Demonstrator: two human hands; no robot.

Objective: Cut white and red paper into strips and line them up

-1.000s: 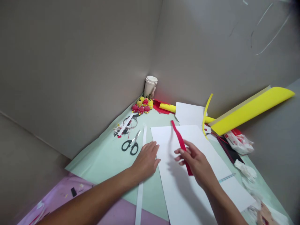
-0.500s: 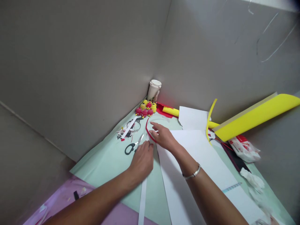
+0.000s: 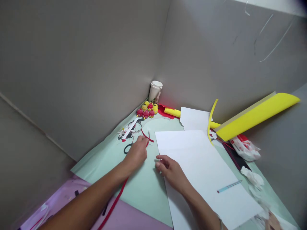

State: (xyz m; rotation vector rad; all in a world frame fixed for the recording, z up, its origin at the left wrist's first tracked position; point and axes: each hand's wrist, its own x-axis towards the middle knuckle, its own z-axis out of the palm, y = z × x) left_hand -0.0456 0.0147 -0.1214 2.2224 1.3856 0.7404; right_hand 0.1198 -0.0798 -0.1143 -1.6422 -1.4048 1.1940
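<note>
My left hand (image 3: 137,154) is closed in a pinch on a long red strip (image 3: 115,203). The strip runs back beneath my left wrist and over the purple surface. Just past the fingertips, a curved red piece (image 3: 145,134) lies on the pale green sheet; whether it joins the held strip is unclear. Beside my left hand shows one black handle loop of the scissors (image 3: 128,148), the remainder covered by the hand. My right hand (image 3: 171,172) hovers at the left edge of the large white sheet (image 3: 192,147), empty, thumb and forefinger apart.
Red and yellow ball-shaped figures (image 3: 146,110) cluster before a white lidded cup (image 3: 155,91) in the corner. Scraps (image 3: 126,134) lie left of them. A pencil (image 3: 229,187) rests on the white sheet. Rolled yellow sheet (image 3: 256,116) and a wipes pack (image 3: 244,148) stand right.
My left hand has shifted left, over the scissors. The long strip under it showed white before; now a red one runs there. My right hand has drawn back from the red piece toward me.
</note>
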